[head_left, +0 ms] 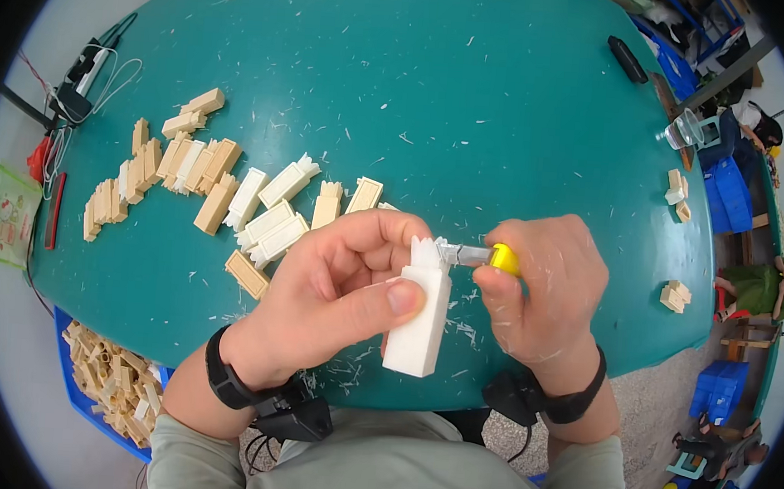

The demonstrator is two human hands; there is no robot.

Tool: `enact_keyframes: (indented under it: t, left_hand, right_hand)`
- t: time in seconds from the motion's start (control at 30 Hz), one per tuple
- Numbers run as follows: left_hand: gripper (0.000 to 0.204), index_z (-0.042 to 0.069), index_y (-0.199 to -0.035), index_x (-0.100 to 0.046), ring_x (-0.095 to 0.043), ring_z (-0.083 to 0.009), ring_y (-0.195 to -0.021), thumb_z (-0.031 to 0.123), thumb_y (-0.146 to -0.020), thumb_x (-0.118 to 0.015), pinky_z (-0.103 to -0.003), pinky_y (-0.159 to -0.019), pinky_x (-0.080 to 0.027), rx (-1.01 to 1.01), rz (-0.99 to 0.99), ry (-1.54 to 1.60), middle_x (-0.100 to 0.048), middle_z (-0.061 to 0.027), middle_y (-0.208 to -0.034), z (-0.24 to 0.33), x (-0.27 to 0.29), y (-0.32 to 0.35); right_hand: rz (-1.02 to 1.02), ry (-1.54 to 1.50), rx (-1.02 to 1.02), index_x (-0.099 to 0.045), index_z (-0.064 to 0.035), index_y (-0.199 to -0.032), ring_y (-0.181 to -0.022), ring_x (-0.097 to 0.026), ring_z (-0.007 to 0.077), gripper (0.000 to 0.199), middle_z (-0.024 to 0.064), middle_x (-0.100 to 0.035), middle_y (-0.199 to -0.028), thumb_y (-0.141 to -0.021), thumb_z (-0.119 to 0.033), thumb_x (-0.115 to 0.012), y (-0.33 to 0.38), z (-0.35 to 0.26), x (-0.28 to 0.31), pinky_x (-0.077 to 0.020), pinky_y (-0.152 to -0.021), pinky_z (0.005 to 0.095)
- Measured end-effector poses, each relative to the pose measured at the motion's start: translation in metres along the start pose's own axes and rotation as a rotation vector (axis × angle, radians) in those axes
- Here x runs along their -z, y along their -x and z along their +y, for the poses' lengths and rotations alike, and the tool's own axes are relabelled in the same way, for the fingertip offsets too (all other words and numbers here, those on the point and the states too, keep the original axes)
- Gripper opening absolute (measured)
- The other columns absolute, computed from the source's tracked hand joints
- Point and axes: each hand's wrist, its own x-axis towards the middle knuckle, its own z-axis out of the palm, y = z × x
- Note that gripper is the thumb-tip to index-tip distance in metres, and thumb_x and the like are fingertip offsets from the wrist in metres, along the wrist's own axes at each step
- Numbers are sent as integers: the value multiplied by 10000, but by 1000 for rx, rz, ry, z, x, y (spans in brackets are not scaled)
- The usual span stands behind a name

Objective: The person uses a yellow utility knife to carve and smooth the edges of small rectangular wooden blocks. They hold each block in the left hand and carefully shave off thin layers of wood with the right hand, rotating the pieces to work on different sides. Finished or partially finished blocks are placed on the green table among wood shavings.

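— Teal-green tabletop [475, 96], round-edged and flecked with pale shavings; what is kept in containers around it?

— At the lower left, below the table's rim, a blue bin [94, 410] is heaped with tan moulded blocks [110, 379]. Blue crates [730, 191] stand on the floor to the right; their contents cannot be made out. A clear glass [684, 130] sits near the far right edge.

— How much open room is there?

— The middle and far side of the table lie bare apart from shavings. A cluster of cream and tan blocks [205, 186] spreads across the left part, with cables [90, 78] at the left rim, a black oblong device [628, 59] at the far right, and a few small blocks [675, 296] by the right edge.

— And the hands?

— They work just above the near edge. The left hand [339, 291] grasps a white rectangular block [422, 315], thumb across its face, held roughly upright with a jagged, toothed top end. The right hand [543, 291] is clenched round a yellow-handled knife [487, 256] whose metal blade touches that toothed top.
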Motion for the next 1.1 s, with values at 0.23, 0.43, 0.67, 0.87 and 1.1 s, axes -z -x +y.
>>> enact_keyframes:
  t: [0.23,0.43,0.67,0.87,1.1]
  left_hand:
    - [280,6,-1090,-483,-579,-65,-776,12,-832,-592,-195,-610,-471,-13,-59,-6,-599,-35,-895,0,0,3]
    - [295,4,-1066,-500,-588,-62,-757,-9,-798,-625,-203,-629,-483,-110,58,-261,-610,-26,-856,-8,-6,1]
    - [307,-14,-1018,-518,-598,-92,-788,-18,-745,-658,-212,-658,-494,-277,114,-835,-585,-64,-891,-20,-7,-1]
    - [306,-13,-1011,-531,-591,-96,-793,-6,-736,-666,-212,-654,-486,-251,102,-882,-580,-59,-891,-17,-8,-1]
    - [282,48,-997,-587,-569,-86,-668,-15,-725,-623,-214,-542,-450,-272,312,-941,-577,-22,-814,6,5,-1]
  right_hand:
    - [-56,-285,-280,-579,-40,-867,-527,-463,204,229,60,-515,-656,-805,-246,-657,3,3,6,-366,-485,275]
    - [-249,-854,-685,-572,2,-949,-610,-509,99,251,71,-578,-745,-766,-132,-678,2,-15,14,-391,-515,231]
    - [-204,-757,-641,-587,10,-926,-604,-546,132,224,88,-590,-738,-734,-67,-672,8,-18,3,-416,-509,255]
    - [-172,-560,-580,-580,-4,-862,-530,-515,150,153,85,-548,-648,-740,-63,-651,10,-18,-3,-414,-490,263]
    - [-68,-465,-861,-573,-11,-810,-511,-471,72,84,38,-522,-601,-768,-71,-613,-2,-3,-2,-387,-474,234]
